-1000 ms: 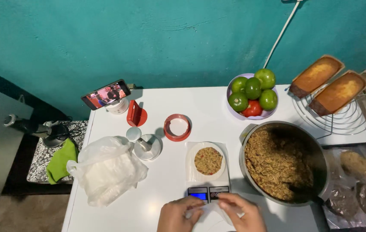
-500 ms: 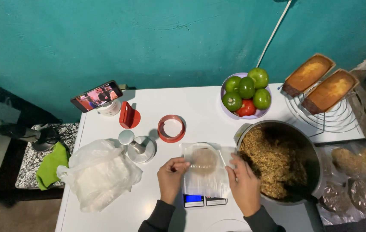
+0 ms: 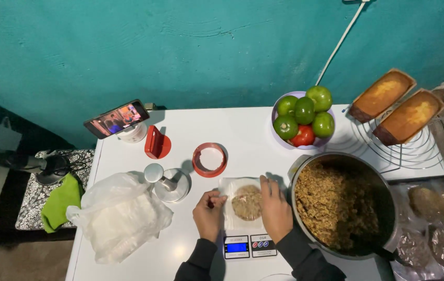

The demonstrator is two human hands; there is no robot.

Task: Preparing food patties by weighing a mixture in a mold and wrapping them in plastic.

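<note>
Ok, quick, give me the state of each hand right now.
Left hand: fingers curled, pinching the left edge of the clear plastic sheet over the patty.
Right hand: open, flat on the sheet's right edge.

Patty (image 3: 246, 203) on the scale (image 3: 249, 244) between both hands, pot (image 3: 386, 195) right (bag (image 3: 118, 216) left)

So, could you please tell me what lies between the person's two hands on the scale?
In the head view, a round brown patty under clear plastic film lies between the left hand and right hand.
</note>
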